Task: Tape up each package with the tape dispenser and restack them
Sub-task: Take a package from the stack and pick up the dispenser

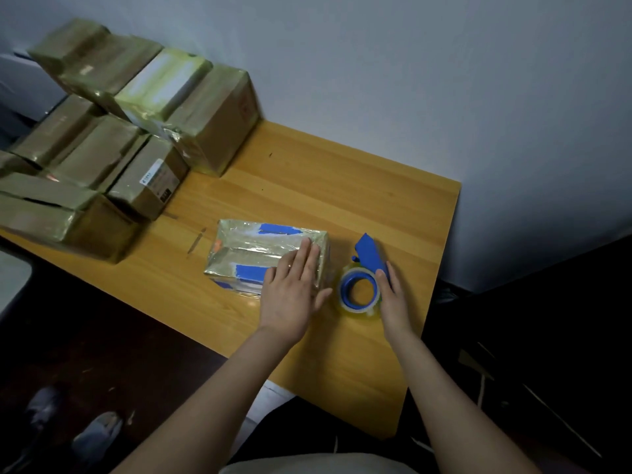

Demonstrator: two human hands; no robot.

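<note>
Bare forearms [441, 388], pale garment [307, 465] at btm edge, grey shoes [97, 431]

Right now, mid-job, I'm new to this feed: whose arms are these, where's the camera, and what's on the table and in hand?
There is no machine here: the arms are a person's, and the single picture comes from a camera worn on their head, looking down. The left hand lies flat on a taped package on the wooden table. The right hand holds the blue tape dispenser beside it. More taped packages are stacked at the table's far left.
</note>
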